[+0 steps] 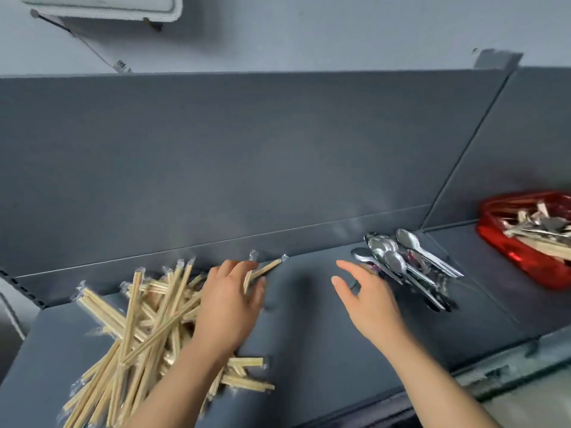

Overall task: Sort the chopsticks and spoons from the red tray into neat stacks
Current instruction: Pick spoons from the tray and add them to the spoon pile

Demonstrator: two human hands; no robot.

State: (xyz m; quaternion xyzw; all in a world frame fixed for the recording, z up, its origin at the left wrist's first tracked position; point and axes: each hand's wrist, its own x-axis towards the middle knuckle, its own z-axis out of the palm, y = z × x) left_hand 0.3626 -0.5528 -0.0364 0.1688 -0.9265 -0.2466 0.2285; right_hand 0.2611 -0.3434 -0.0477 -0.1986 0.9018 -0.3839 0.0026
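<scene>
The left hand (pixel 230 304) pinches a chopstick pair (pixel 265 269) at the pile's (pixel 139 319) edge; it should be laid parallel with the rest. The right hand (pixel 367 301), fingers apart and empty, hovers beside the spoons (pixel 408 264).

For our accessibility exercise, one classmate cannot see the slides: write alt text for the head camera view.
A person's left hand grips a wrapped chopstick pair over a loose chopstick pile, while the open right hand hovers near stacked spoons. A red tray with more utensils sits far right on the grey table.
</scene>
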